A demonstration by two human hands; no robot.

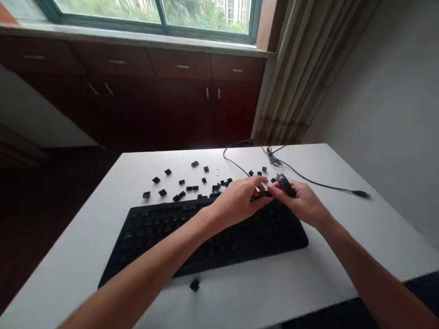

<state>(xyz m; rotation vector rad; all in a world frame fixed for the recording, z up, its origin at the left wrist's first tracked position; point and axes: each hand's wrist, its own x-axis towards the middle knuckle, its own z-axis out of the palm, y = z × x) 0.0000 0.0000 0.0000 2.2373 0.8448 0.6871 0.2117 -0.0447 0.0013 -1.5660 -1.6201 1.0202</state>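
A black keyboard [164, 233] lies across a white table [343, 237]. My left hand [236, 201] reaches over the keyboard's upper right part, fingers bent and pinched around a small dark piece, probably a keycap. My right hand [302, 201] is beside it, fingers closed on a small black tool [285, 184] whose shape is blurred. The two hands meet above the keyboard's top right corner. Several loose black keycaps [181, 187] are scattered behind the keyboard, and one keycap [194, 285] lies in front of it.
The keyboard's black cable [308, 178] loops over the far right of the table and ends in a plug [360, 193]. Behind the table are dark red cabinets [154, 100], a window and a beige curtain [308, 68]. A grey wall stands to the right.
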